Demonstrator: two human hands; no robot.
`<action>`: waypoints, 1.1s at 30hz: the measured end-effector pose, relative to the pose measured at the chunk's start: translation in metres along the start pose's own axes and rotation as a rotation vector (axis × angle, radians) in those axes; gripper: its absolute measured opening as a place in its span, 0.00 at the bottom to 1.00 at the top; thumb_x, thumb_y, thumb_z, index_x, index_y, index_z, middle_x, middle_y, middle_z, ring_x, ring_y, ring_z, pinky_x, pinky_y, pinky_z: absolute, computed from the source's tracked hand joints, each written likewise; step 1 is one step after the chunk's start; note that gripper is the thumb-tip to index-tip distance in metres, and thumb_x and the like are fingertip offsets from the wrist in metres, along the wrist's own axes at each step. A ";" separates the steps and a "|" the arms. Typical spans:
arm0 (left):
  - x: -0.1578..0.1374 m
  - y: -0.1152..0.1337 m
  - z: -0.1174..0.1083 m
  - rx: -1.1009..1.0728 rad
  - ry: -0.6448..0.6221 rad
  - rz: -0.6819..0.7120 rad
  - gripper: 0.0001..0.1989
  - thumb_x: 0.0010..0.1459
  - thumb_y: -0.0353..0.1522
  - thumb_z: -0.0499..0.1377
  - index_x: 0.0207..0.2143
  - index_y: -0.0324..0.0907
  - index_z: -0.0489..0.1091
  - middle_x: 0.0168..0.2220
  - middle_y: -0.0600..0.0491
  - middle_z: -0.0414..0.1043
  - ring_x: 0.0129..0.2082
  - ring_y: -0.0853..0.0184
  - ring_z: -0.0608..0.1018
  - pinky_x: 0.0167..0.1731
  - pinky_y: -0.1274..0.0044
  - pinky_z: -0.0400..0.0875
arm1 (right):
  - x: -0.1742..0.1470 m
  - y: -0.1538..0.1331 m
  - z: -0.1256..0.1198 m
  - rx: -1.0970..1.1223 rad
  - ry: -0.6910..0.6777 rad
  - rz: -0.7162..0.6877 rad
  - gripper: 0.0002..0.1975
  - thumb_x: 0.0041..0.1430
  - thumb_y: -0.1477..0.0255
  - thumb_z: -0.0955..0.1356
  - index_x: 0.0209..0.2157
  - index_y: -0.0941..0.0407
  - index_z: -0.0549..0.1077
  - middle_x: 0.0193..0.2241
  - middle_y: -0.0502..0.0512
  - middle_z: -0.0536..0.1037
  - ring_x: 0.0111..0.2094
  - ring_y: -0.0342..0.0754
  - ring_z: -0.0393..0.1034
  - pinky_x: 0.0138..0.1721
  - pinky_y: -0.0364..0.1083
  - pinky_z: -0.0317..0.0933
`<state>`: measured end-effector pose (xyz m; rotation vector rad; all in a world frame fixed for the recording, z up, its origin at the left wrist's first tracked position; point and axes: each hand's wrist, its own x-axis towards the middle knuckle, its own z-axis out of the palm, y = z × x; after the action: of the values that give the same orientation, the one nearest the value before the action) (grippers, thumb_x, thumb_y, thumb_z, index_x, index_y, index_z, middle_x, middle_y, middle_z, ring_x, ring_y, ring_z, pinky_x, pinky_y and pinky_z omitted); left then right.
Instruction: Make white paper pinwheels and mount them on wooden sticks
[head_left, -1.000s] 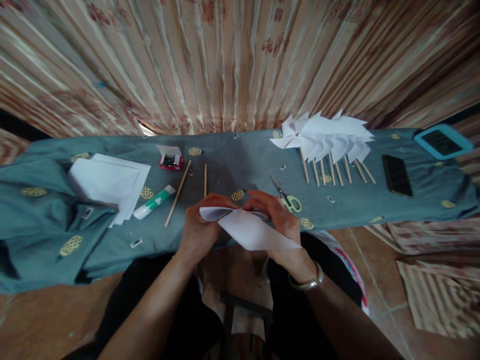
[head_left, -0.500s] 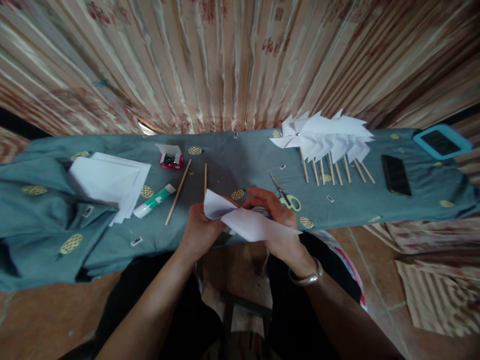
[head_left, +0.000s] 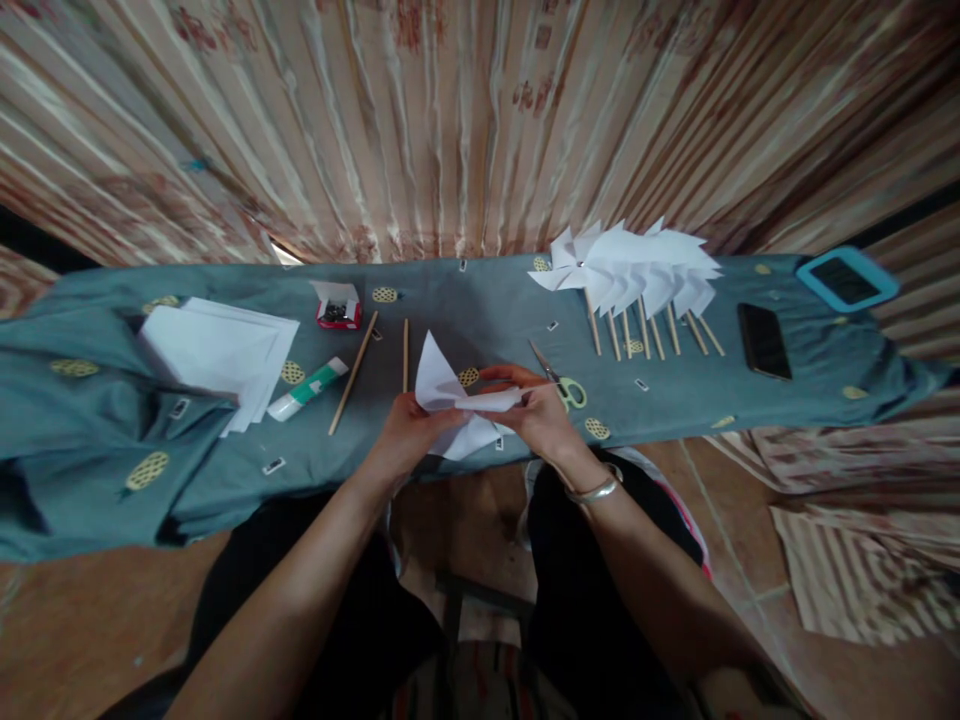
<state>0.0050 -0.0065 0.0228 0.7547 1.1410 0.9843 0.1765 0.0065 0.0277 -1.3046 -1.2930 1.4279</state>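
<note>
Between my two hands, over the table's front edge, is a white paper pinwheel (head_left: 439, 378) with its blades bent in toward the middle. My left hand (head_left: 409, 430) grips its left side, the thumb lying over the paper. On the right side my right hand (head_left: 541, 412) pinches a blade, with a silver bangle on that wrist. Part of the paper is hidden behind the fingers. Just beyond my right hand lie scissors (head_left: 571, 394) with pale green handles. A wooden stick (head_left: 406, 355) lies beyond my left hand, and a second stick (head_left: 354, 373) slants left of it.
Finished-looking pinwheels (head_left: 645, 265) on sticks overlap at the back right. Farther right lie a dark phone (head_left: 764, 341) and a blue-framed device (head_left: 848, 279). Leftward are a glue tube (head_left: 307, 389), an open red box (head_left: 338, 312) of small dark pieces and white paper sheets (head_left: 217, 350).
The pinwheel has turned in my hands: one blade now points up, and another hangs below. My right hand has shifted slightly left and up. The whole view has moved a little.
</note>
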 end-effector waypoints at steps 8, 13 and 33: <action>0.006 -0.006 0.003 -0.036 0.029 -0.027 0.16 0.29 0.35 0.73 0.26 0.40 0.78 0.26 0.51 0.80 0.25 0.65 0.78 0.30 0.74 0.72 | 0.003 0.008 0.000 0.081 0.012 0.104 0.24 0.34 0.69 0.78 0.38 0.56 0.74 0.28 0.48 0.80 0.28 0.45 0.73 0.31 0.45 0.68; 0.007 -0.010 0.006 -0.079 0.055 -0.028 0.19 0.28 0.36 0.74 0.27 0.39 0.79 0.28 0.51 0.81 0.27 0.65 0.78 0.32 0.74 0.73 | 0.004 0.005 0.000 0.108 0.012 0.140 0.22 0.31 0.67 0.79 0.33 0.57 0.76 0.27 0.49 0.79 0.27 0.45 0.72 0.31 0.45 0.67; 0.006 -0.012 0.008 -0.058 0.086 -0.002 0.17 0.29 0.35 0.73 0.27 0.40 0.79 0.29 0.51 0.81 0.28 0.63 0.80 0.34 0.73 0.75 | 0.001 0.003 -0.001 0.141 -0.052 0.149 0.21 0.32 0.65 0.79 0.31 0.57 0.78 0.28 0.50 0.82 0.27 0.47 0.74 0.33 0.46 0.68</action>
<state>0.0160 -0.0053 0.0122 0.6703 1.1821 1.0526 0.1776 0.0076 0.0247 -1.2980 -1.1257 1.6355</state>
